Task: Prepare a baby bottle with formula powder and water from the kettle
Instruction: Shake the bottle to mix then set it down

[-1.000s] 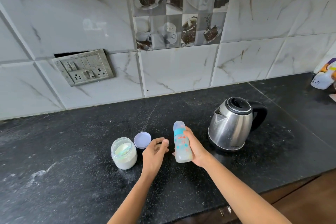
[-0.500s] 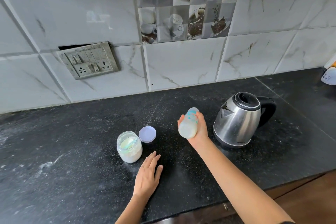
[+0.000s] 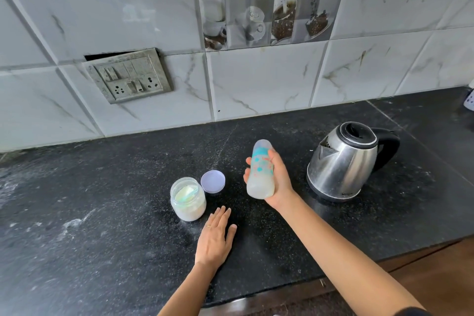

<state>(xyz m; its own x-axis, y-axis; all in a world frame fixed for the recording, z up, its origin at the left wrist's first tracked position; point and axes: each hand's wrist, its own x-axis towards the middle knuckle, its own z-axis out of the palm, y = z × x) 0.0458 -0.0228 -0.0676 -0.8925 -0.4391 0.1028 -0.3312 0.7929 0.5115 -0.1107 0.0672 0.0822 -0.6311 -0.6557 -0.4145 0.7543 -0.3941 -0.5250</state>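
My right hand point(image 3: 279, 177) grips a capped baby bottle point(image 3: 260, 169) with a teal ring and milky liquid, held above the black counter point(image 3: 102, 226) and leaning slightly right. My left hand point(image 3: 215, 237) rests flat on the counter, fingers straight, just right of an open glass jar of white formula powder point(image 3: 188, 199). The jar's lilac lid point(image 3: 213, 181) lies behind the jar. A steel kettle point(image 3: 343, 161) with a black handle stands to the right of the bottle, its lid closed.
A switch and socket plate point(image 3: 130, 77) sits on the tiled wall at the back left. White powder dusts the counter at the left. A white object point(image 3: 469, 104) shows at the far right edge. The counter's front edge runs near my forearms.
My left hand let go near the bottle and dropped flat onto the counter. My right hand lifted the bottle, tipped it and brought it back toward upright, as in shaking.
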